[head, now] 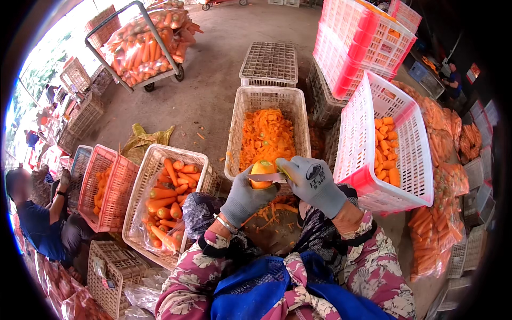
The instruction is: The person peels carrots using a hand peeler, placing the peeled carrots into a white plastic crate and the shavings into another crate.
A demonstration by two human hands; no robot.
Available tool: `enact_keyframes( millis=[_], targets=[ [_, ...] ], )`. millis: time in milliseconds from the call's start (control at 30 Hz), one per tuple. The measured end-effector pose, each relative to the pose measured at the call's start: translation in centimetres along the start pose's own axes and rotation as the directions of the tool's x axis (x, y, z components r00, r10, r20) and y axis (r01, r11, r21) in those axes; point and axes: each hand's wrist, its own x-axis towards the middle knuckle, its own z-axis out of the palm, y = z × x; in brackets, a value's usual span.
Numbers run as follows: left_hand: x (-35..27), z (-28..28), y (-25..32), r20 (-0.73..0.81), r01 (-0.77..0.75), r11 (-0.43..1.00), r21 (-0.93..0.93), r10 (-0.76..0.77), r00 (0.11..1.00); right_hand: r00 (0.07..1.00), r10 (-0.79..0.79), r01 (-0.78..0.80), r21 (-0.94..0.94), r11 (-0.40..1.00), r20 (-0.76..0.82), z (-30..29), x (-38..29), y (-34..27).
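My left hand (pixel 249 198), in a grey knit glove, grips a thick carrot (pixel 263 168) with its end pointing away from me. In my gloved right hand (pixel 311 179) is a knife, its handle wrapped by the fingers. The knife's blade (pixel 269 177) lies flat across the carrot. Just beyond both hands stands a pale plastic crate (pixel 237 120) of carrot peelings (pixel 266 136). To the left, a crate (pixel 138 192) lined with clear plastic holds whole carrots (pixel 168 198). A white and red crate (pixel 362 132) on the right contains cut carrot pieces (pixel 387 152).
Stacked white and red crates (pixel 360 44) rise at the far right. Behind the peelings sits an upturned crate (pixel 269 62). A trolley (pixel 160 36) carries bagged carrots (pixel 140 52). At left, a person (pixel 40 224) sits beside a pink crate (pixel 110 200). Carrot bags (pixel 434 224) line the right side.
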Motion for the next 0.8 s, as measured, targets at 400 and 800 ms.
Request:
enact_keyframes(
  millis=[400,800],
  targets=[
    [-0.7,0.2,-0.4,-0.024,-0.008,0.977,0.212,0.014,1.0,0.988,0.131,-0.141,0.132,0.981,0.079,3.7,0.0,1.1],
    [0.6,-0.9,-2.3,-0.177,-0.01,0.888,0.459,0.103,0.979,0.838,0.299,-0.332,-0.008,0.943,0.456,2.2,2.3,0.2]
  ],
)
